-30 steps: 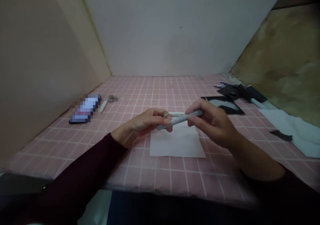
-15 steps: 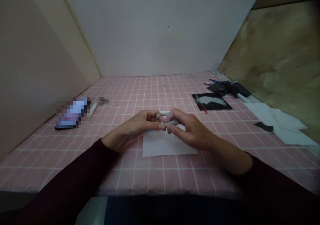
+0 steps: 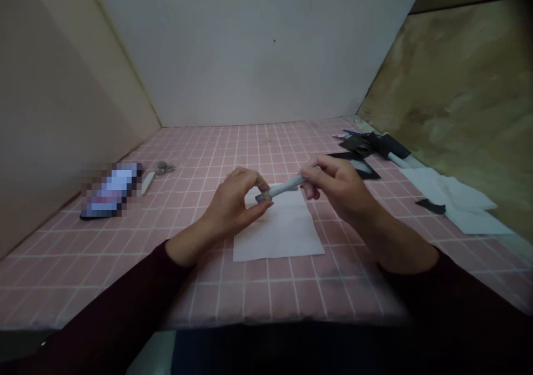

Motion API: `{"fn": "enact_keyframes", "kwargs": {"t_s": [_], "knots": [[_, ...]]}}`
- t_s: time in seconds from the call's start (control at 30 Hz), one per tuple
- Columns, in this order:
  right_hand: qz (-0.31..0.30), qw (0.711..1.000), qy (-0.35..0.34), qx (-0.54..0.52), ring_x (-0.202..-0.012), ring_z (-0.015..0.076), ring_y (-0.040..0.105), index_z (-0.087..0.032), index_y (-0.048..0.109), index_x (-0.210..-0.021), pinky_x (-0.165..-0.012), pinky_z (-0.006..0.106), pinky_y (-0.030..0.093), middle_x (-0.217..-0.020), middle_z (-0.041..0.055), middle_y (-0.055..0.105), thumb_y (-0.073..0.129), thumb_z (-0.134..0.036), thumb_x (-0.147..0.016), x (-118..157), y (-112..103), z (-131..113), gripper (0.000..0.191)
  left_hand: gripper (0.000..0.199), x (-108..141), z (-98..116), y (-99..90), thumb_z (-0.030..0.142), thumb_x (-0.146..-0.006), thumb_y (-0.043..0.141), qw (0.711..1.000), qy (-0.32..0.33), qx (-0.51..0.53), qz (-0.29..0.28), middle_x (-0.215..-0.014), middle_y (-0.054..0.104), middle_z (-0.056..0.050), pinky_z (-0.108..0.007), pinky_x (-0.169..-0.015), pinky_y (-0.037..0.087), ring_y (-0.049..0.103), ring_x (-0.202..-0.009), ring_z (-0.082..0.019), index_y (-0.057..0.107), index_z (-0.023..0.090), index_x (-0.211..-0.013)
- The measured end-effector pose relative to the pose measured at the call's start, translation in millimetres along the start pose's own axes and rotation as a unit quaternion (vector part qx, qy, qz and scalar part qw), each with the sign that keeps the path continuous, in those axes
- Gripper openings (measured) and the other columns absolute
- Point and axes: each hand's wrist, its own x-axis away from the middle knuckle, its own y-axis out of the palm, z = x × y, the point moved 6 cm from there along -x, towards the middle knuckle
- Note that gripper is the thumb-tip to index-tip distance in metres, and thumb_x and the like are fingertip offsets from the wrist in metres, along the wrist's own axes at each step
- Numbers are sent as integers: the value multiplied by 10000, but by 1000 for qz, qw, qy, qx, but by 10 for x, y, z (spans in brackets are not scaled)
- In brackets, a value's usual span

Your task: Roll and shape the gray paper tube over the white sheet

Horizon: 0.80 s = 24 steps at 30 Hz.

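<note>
A slim, pale grey stick-like roll (image 3: 285, 186) slants between my hands, its left end lower and darker. My left hand (image 3: 239, 200) pinches that lower end between thumb and fingertips. Around the upper right end, my right hand (image 3: 335, 180) is closed, and its fingers hide the tip. A white sheet of paper (image 3: 277, 233) lies flat on the table beneath both hands. Near its far edge rests a whitish strip (image 3: 278, 187), partly covered by the roll and my left hand.
A phone (image 3: 112, 189), a white stick (image 3: 147, 184) and small grey pieces (image 3: 165, 167) lie at left. At right are a black sheet (image 3: 361, 166), dark scraps (image 3: 358, 145), white papers (image 3: 453, 194) and a black strip (image 3: 432, 205). Pink checked cloth (image 3: 233, 147) covers the table.
My hands have moved apart, with my right hand rising to the right. The grey roll now shows along its length between them. My right hand now covers part of the black sheet.
</note>
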Motion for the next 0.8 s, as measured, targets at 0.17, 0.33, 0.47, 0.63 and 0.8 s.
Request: {"fn": "enact_keyframes", "kwargs": {"t_s": [0.17, 0.33, 0.47, 0.63, 0.8], "knots": [[-73, 997, -2, 4, -560, 106, 562, -182, 576, -805, -555, 254, 439, -617, -27, 614, 636, -368, -890, 31, 164, 23, 214, 171, 6, -7, 48, 201, -806, 699, 1000, -1, -12, -18, -938, 678, -46, -370, -835, 463, 601, -933, -226, 561, 210, -907], [-10, 1000, -18, 1, -537, 98, 530, -182, 569, -749, -546, 251, 412, -571, -40, 576, 646, -328, -882, 18, 25, -38, 212, 144, 8, -25, 20, 219, -818, 695, 999, -19, 38, -6, -943, 680, -53, -360, -825, 463, 606, -913, -216, 587, 194, -909], [-60, 997, -37, 22, -597, 109, 558, -184, 575, -825, -573, 257, 428, -664, -27, 595, 622, -307, -897, 49, 143, -45, 151, 149, 28, -138, 60, 276, -836, 692, 984, -112, 134, -39, -936, 680, -41, -311, -759, 467, 620, -854, -183, 620, 187, -931], [-41, 996, -59, 46, -594, 112, 533, -190, 575, -824, -568, 259, 412, -656, -32, 560, 610, -294, -903, 69, 114, -108, 136, 166, 31, -221, 138, 281, -801, 729, 935, -179, 296, -82, -896, 675, -24, -281, -768, 457, 609, -841, -154, 633, 168, -875], [-105, 983, -104, 104, -676, 118, 546, -192, 589, -875, -625, 258, 419, -764, -16, 592, 592, -208, -892, 118, 174, -201, 24, 218, 116, -294, 307, 286, -766, 774, 810, -285, 483, -169, -805, 677, -2, -224, -638, 417, 587, -685, -100, 655, 152, -889]]}}
